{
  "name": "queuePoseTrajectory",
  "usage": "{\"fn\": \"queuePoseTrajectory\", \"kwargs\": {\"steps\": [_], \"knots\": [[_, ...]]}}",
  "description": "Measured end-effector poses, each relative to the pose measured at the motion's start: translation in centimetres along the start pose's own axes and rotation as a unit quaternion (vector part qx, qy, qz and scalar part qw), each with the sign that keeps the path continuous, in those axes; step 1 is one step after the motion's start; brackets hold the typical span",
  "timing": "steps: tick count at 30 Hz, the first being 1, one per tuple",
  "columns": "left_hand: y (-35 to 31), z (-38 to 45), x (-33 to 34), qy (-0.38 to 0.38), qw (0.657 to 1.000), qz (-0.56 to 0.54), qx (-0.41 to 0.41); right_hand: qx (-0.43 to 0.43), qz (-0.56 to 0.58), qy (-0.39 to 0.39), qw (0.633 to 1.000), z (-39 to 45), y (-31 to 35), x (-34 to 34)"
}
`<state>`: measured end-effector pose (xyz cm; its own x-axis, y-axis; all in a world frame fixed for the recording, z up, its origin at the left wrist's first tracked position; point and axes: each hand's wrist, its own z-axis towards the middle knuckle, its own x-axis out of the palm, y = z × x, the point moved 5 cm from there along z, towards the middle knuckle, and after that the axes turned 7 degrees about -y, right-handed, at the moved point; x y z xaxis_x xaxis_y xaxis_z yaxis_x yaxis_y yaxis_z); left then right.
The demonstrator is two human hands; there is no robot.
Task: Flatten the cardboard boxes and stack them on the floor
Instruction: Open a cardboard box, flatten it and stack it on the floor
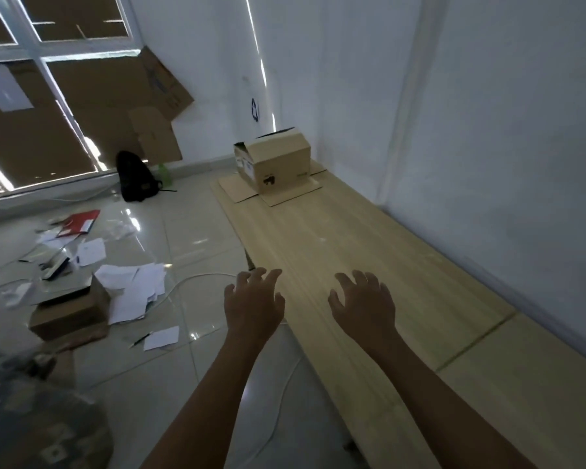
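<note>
Both hands, left hand (253,299) and right hand (364,301), reach forward spread-fingered and empty over the table (369,252), the standing cardboard box (274,167) well ahead at its far end, roughly between them, neither clearly nearer, flaps splayed flat.

the label (248,168) on the cardboard box (274,164) is too small to read. far left of that box, a patterned fabric (31,418) is blurred and cut by the lower-left edge. both forearms run off the bottom edge. the box hides its own far flaps.
</note>
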<state>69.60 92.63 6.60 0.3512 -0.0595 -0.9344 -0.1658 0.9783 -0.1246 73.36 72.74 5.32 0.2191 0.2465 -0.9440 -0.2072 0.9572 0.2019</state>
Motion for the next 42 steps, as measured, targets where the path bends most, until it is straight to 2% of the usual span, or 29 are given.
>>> {"fn": "queuePoseTrajectory", "kwargs": {"steps": [8,15,23,29,36,40,42], "knots": [[10.3,18.3,4.3,-0.006,1.000,-0.023,0.001,-0.011,0.035,0.002,0.999,18.6,11.1,5.8],[15.9,34.7,9.8,-0.016,0.999,-0.043,0.014,0.004,0.087,-0.028,0.996,36.6,16.6,12.0],[21.3,52.5,16.9,0.030,0.995,-0.088,0.037,0.076,0.150,-0.002,0.986,55.7,20.2,20.3],[23.2,64.0,21.4,0.038,0.987,-0.143,0.063,0.146,0.237,-0.017,0.960,64.9,21.0,23.8],[23.5,77.6,27.7,0.076,0.957,-0.238,0.144,0.233,0.219,-0.073,0.945,72.6,20.8,27.8],[23.9,84.5,32.3,0.142,0.940,-0.262,0.164,0.260,0.144,-0.010,0.955,75.2,21.5,32.5],[24.3,86.8,34.9,0.188,0.931,-0.281,0.136,0.285,0.137,0.032,0.948,75.1,22.4,34.4]]}}
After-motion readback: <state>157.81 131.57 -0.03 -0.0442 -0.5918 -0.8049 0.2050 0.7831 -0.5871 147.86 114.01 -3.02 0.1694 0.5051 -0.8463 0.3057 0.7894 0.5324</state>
